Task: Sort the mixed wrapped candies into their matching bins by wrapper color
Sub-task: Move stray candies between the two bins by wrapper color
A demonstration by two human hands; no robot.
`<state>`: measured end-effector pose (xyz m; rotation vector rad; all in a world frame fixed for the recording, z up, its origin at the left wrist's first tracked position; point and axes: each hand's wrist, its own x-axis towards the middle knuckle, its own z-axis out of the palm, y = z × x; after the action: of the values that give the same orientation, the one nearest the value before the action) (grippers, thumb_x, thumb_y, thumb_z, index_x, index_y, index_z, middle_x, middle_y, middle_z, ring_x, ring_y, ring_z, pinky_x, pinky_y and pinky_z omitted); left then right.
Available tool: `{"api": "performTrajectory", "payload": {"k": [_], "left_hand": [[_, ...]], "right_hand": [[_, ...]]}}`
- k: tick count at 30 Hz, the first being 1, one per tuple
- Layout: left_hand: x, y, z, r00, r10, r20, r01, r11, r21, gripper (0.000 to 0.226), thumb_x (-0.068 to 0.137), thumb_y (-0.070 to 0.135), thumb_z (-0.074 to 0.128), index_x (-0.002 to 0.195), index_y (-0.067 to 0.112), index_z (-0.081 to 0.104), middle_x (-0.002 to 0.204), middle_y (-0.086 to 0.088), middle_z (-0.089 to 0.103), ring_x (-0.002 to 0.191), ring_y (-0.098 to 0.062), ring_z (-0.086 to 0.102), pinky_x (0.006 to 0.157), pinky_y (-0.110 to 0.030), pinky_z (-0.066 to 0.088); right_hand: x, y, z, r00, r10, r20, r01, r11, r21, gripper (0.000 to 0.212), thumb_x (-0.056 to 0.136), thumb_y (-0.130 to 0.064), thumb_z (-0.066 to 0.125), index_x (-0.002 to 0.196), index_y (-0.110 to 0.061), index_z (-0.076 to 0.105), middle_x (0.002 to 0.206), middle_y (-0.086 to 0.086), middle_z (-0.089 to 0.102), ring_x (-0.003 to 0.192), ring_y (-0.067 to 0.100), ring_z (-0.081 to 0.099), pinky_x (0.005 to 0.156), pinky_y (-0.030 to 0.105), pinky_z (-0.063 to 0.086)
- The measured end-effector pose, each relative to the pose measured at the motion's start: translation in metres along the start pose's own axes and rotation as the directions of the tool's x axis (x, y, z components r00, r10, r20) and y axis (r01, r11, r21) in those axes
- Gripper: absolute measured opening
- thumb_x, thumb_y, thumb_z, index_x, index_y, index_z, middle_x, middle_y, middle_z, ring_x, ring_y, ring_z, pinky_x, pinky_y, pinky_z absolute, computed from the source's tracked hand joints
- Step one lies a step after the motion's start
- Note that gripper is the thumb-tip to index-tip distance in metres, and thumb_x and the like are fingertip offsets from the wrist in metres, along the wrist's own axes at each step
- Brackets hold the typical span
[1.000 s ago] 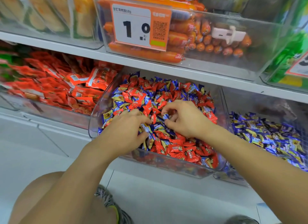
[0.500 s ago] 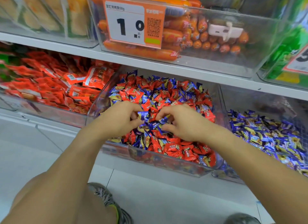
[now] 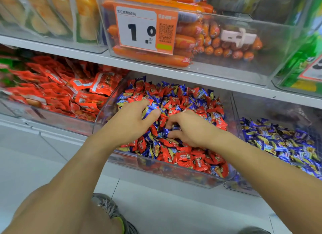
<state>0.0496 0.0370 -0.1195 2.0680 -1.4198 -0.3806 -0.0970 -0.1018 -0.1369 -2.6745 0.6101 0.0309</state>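
White shelves w/ clear bins, pale tiled floor.

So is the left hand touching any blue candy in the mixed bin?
Touching. The head view shows the left hand pinching a blue candy between thumb and fingers.

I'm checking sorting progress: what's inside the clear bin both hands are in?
The clear bin holds red candies mixed with blue candies. Both hands cover the middle; deeper layers are hidden.

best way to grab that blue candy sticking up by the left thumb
Pinch the blue candy by its upper twisted end from above, thumb and forefinger across the wrapper. That end stands clear of the pile in the mixed bin beside the left hand, so nothing blocks it.
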Motion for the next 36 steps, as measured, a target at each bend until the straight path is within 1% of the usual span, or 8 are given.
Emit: {"api": "performTrajectory", "payload": {"k": [3,10,15,19,25,29,33,36], "left_hand": [[0.003,-0.006,0.001,0.993,0.014,0.118,-0.015,1.000,0.008,0.007,0.097,0.026,0.053,0.096,0.027,0.060,0.082,0.002,0.067,0.068,-0.016,0.062,0.063,-0.035,0.048],[0.004,-0.002,0.001,0.952,0.031,0.305,-0.104,0.969,0.224,0.018,0.083,0.020,0.067,0.098,0.029,0.070,0.062,0.010,0.051,0.054,-0.005,0.048,0.061,-0.023,0.047],[0.008,-0.006,0.005,0.971,0.012,0.240,-0.087,0.949,0.303,0.005,0.083,0.026,0.075,0.088,0.025,0.074,0.074,0.016,0.054,0.074,-0.005,0.056,0.057,-0.018,0.035],[0.007,-0.013,0.000,0.987,0.014,0.163,-0.030,0.995,0.095,0.008,0.087,0.027,0.072,0.081,0.025,0.068,0.072,0.001,0.059,0.061,-0.009,0.051,0.055,-0.023,0.038],[-0.002,-0.014,-0.009,0.995,0.011,0.094,-0.007,0.999,-0.047,0.009,0.093,0.031,0.062,0.088,0.027,0.057,0.070,0.004,0.057,0.054,-0.007,0.046,0.051,-0.019,0.038],[-0.001,-0.011,-0.001,0.992,0.024,0.126,-0.010,0.994,-0.106,0.001,0.095,0.027,0.058,0.095,0.026,0.058,0.075,0.006,0.058,0.049,-0.005,0.044,0.053,-0.025,0.040],[0.002,0.002,0.011,0.983,0.036,0.181,-0.008,0.988,-0.154,0.019,0.097,0.021,0.048,0.104,0.027,0.064,0.066,0.011,0.059,0.039,-0.003,0.039,0.041,-0.013,0.029],[0.003,0.014,0.022,0.982,0.050,0.180,-0.030,0.994,-0.109,0.022,0.099,0.035,0.048,0.092,0.021,0.065,0.045,0.011,0.046,0.038,-0.005,0.039,0.041,-0.017,0.028]], "right_hand": [[-0.012,0.009,-0.012,0.998,0.017,-0.056,-0.013,0.997,0.082,0.013,0.087,-0.036,0.073,0.096,-0.027,0.067,0.090,-0.015,0.061,0.082,0.003,0.053,0.079,0.027,0.039],[-0.027,0.014,-0.034,0.998,0.041,0.047,-0.044,0.996,0.083,0.023,0.093,-0.031,0.067,0.114,-0.036,0.061,0.112,-0.013,0.065,0.109,0.007,0.060,0.098,0.037,0.046],[-0.022,0.004,-0.018,0.983,0.071,0.170,-0.052,0.992,-0.113,0.036,0.101,-0.026,0.052,0.134,-0.039,0.054,0.085,-0.011,0.060,0.100,0.013,0.044,0.089,0.031,0.041],[-0.021,-0.004,-0.007,0.979,0.112,0.172,-0.075,0.974,-0.213,0.046,0.093,-0.050,0.059,0.132,-0.027,0.057,0.116,0.004,0.064,0.115,0.022,0.053,0.090,0.032,0.046],[-0.018,0.002,-0.015,0.989,0.091,0.119,-0.073,0.986,-0.151,0.023,0.089,-0.027,0.068,0.111,-0.023,0.061,0.071,-0.016,0.044,0.097,0.015,0.048,0.075,0.031,0.038],[-0.018,0.015,-0.020,0.989,0.126,0.076,-0.128,0.992,0.022,0.019,0.078,-0.025,0.072,0.091,-0.033,0.060,0.076,0.000,0.068,0.057,0.004,0.053,0.073,0.035,0.051],[-0.027,0.023,-0.031,0.989,0.135,-0.055,-0.118,0.964,0.238,0.015,0.088,-0.017,0.061,0.090,-0.031,0.068,0.082,-0.012,0.072,0.056,0.021,0.060,0.059,0.033,0.053],[-0.035,0.025,-0.036,0.997,0.070,-0.016,-0.066,0.982,0.177,0.011,0.093,-0.034,0.060,0.087,-0.033,0.069,0.080,-0.010,0.071,0.058,0.004,0.059,0.060,0.025,0.049]]}}
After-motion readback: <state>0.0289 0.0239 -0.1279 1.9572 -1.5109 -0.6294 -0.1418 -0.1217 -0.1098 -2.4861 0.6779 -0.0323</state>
